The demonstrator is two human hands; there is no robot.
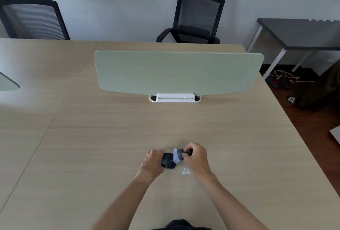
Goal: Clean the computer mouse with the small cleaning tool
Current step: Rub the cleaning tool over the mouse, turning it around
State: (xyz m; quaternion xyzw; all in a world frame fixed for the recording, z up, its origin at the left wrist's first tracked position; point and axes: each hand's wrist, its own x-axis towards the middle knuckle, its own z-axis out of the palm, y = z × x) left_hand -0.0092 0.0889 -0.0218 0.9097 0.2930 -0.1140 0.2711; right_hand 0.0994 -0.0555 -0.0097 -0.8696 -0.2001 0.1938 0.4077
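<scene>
The left hand (153, 160) is closed over the left side of the black computer mouse (168, 162), pinning it flat to the wooden desk (128, 137). The right hand (196, 157) is pinched narrow around the dark handle of the small cleaning tool (179, 155), a short brush whose pale bristles point left and meet the upper right edge of the mouse. The mouse sits near the front of the desk, directly ahead of the person, between both hands.

Judged step: brushing is under way on the right flank of the mouse.

Risks from this position:
- The handle is short and held only at the fingertips. Excess pressure could roll it out of the pinch.
- The mouse is gripped on one side only. A hard stroke toward the left hand could pivot or slide it.
- A small heap of white debris (185, 171) lies on the desk just beside the right wrist. A low sweep of that wrist could scatter it or drag it back onto the mouse.

Surroundings: a pale green divider panel (178, 72) stands upright in a white base (174, 98) well beyond the hands. Two black mesh chairs (196, 18) stand behind the desk, and a grey side table (301, 35) stands to the right. Cables and shoes lie on the floor there. Nothing stands between the hands and the mouse.
</scene>
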